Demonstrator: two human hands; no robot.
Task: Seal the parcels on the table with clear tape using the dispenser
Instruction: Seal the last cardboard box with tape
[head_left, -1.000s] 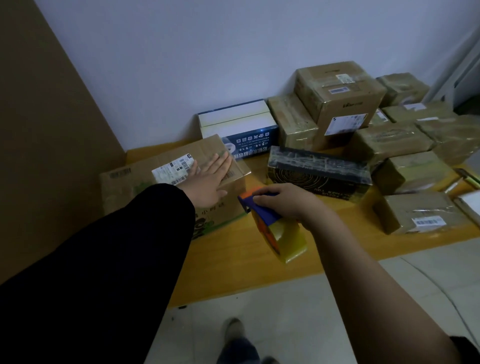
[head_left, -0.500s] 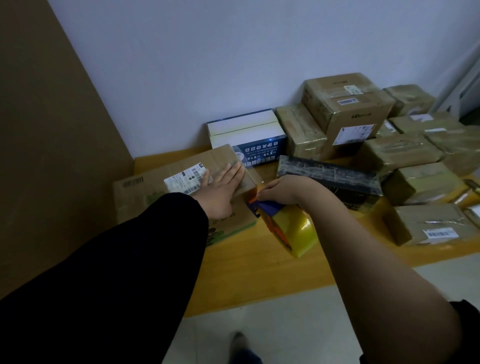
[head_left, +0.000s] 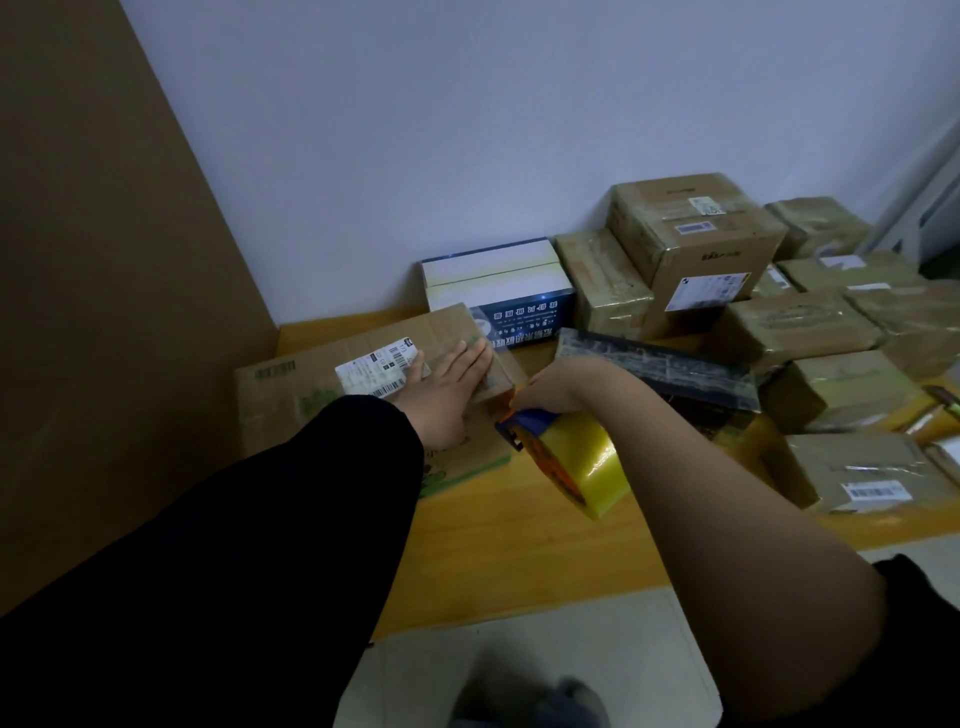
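A brown cardboard parcel with a white shipping label lies at the left end of the wooden table. My left hand lies flat on its top, fingers straight, near the right end. My right hand grips the tape dispenser, a blue and orange frame with a yellowish roll of clear tape, right at the parcel's right end. A strip of clear tape stands up past my left fingertips.
Several taped parcels are stacked at the back right against the white wall. A blue and white box and a flat black box sit just behind my hands. A brown panel closes the left side. Pale floor lies below.
My right hand has carried the dispenser up and left to the parcel's right end. My left hand stays flat on the parcel top.
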